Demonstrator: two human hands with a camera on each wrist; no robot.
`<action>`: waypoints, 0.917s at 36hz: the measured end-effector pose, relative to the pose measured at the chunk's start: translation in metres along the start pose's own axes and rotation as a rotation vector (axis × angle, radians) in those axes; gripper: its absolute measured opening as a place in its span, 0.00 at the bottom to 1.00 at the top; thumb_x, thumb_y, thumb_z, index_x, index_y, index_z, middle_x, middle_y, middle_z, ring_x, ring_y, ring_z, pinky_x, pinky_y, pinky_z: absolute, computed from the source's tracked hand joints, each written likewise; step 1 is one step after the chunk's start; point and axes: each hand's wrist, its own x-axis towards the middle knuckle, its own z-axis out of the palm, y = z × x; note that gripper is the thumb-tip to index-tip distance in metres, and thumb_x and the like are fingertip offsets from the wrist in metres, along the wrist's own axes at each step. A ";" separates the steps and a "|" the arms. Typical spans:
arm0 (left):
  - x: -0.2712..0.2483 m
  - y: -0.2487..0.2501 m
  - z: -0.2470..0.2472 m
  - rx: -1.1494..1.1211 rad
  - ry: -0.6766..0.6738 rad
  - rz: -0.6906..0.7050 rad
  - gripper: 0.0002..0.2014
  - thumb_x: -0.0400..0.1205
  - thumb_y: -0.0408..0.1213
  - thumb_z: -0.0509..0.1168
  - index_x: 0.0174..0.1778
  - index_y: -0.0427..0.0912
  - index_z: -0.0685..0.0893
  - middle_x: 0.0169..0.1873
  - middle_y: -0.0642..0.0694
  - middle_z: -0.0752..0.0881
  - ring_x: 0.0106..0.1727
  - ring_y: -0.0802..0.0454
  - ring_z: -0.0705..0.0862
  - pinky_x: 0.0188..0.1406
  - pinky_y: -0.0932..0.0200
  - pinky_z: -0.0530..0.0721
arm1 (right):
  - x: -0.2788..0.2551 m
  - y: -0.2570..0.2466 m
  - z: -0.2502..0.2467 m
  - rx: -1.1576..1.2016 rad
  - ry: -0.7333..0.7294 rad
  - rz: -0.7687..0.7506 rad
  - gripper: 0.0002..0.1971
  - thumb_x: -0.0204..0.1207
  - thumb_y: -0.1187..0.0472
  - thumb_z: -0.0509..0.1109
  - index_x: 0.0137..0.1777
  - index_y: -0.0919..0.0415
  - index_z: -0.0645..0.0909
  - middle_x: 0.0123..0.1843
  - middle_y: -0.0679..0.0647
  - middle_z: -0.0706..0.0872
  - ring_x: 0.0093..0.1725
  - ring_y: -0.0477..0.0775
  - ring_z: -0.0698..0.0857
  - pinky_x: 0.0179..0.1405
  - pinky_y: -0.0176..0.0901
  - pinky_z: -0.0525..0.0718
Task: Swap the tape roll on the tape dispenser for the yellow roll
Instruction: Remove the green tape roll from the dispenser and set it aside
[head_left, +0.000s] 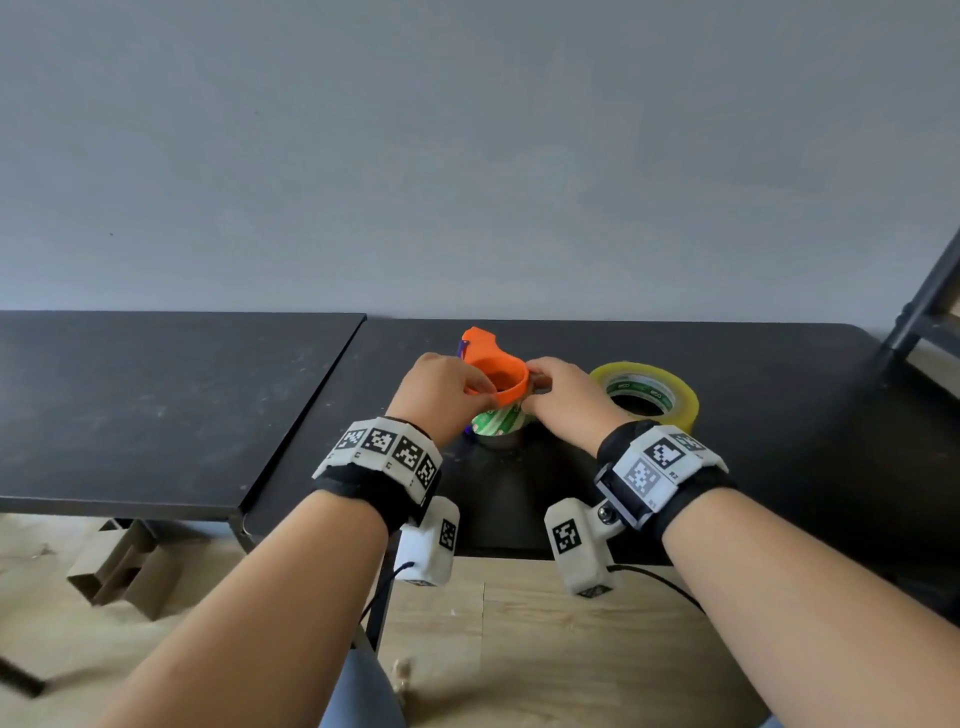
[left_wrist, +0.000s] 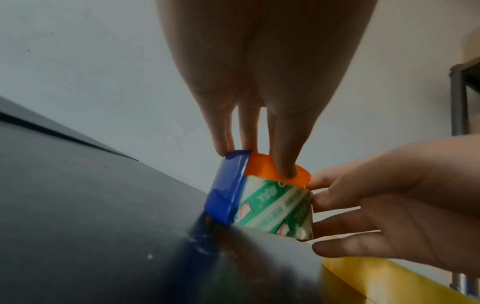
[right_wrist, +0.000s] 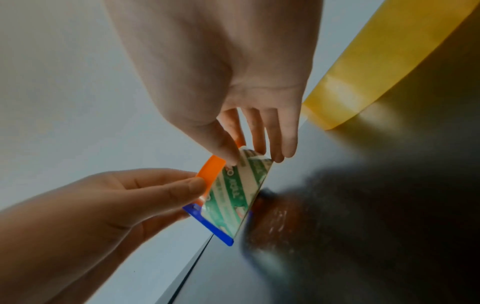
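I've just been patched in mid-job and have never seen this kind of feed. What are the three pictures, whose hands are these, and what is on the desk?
There is no machine here: a person works with two bare hands, wearing wristbands with printed black-and-white markers and a small camera under each wrist.

The big picture comes from a camera on the person's head, looking down at a black table. The other two look along each hand from the wrist.

The left hand pinches the orange tape dispenser from above. The dispenser carries a green-and-white printed roll and has a blue part on its side. The right hand has its grip on that printed roll, fingers curled round its edge.

The yellow roll lies flat on the table just right of the hands, untouched.
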 end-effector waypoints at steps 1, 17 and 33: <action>0.000 0.000 0.000 -0.030 0.012 -0.016 0.09 0.80 0.45 0.68 0.49 0.51 0.93 0.49 0.47 0.90 0.58 0.49 0.81 0.56 0.53 0.82 | 0.001 0.001 0.000 0.005 0.016 0.004 0.18 0.79 0.61 0.66 0.69 0.55 0.78 0.66 0.54 0.86 0.66 0.57 0.83 0.66 0.52 0.79; 0.003 0.003 0.007 -0.202 -0.017 -0.172 0.09 0.78 0.38 0.69 0.46 0.35 0.89 0.47 0.37 0.90 0.47 0.44 0.86 0.52 0.47 0.84 | 0.017 -0.003 0.004 0.048 0.140 -0.030 0.14 0.82 0.53 0.65 0.42 0.65 0.79 0.40 0.58 0.85 0.44 0.58 0.85 0.41 0.50 0.78; 0.010 0.006 0.012 -0.192 0.061 -0.231 0.06 0.79 0.32 0.65 0.48 0.37 0.85 0.42 0.43 0.88 0.44 0.47 0.83 0.43 0.57 0.77 | 0.019 0.006 0.006 0.093 0.186 -0.017 0.09 0.81 0.58 0.67 0.55 0.63 0.83 0.52 0.58 0.90 0.54 0.57 0.88 0.58 0.59 0.86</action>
